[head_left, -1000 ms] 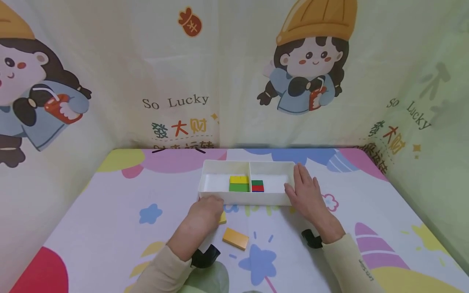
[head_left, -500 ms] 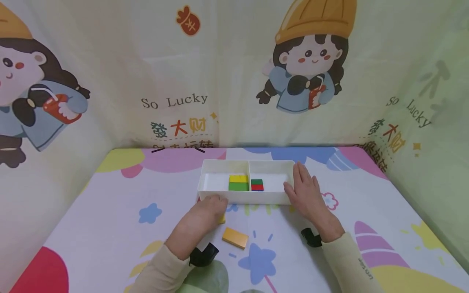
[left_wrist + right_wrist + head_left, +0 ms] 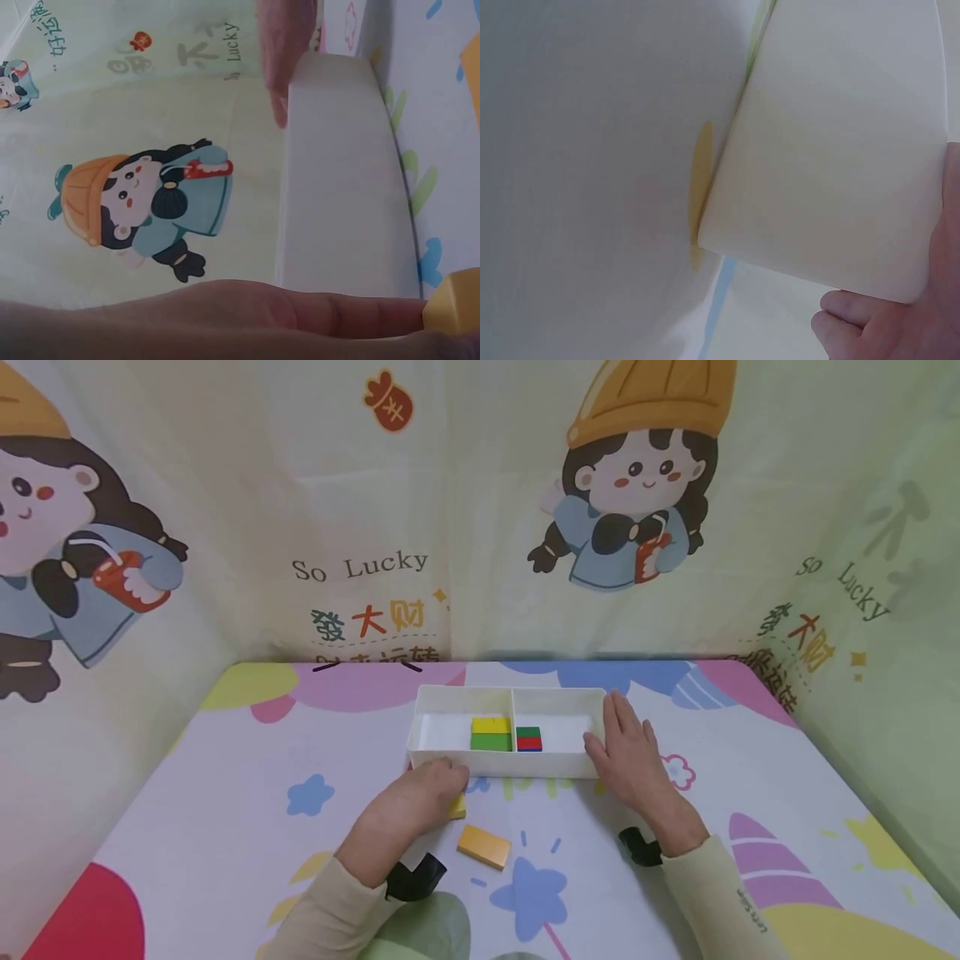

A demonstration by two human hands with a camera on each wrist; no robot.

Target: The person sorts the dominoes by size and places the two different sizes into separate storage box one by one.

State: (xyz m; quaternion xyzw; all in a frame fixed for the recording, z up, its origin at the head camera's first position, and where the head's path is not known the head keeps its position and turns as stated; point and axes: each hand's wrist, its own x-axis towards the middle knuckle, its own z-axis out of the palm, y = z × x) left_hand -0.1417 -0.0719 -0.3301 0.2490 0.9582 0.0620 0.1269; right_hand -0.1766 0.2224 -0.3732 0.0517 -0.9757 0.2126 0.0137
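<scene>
A white two-compartment box [image 3: 517,765] stands across the table. My right hand [image 3: 626,768] holds its right end, fingers straight along the outside of the end wall and thumb over the rim. In the right wrist view that hand [image 3: 915,322] wraps the box's corner. My left hand [image 3: 420,793] is in front of the box's left part, fingers curled down. It pinches a yellow block [image 3: 454,304], mostly hidden under the hand in the head view. A bit of red [image 3: 410,767] shows between hand and box. An orange block [image 3: 483,847] lies nearer the person.
The left compartment holds a yellow block [image 3: 491,725] and a green block [image 3: 491,742], against the divider. In the right compartment are a dark green piece [image 3: 528,732] and a red piece [image 3: 528,744]. A printed cloth covers the table [image 3: 360,735]; printed curtains [image 3: 487,510] hang behind.
My left hand has shifted slightly right along the front of the box. The right hand, the box and the orange block have stayed put.
</scene>
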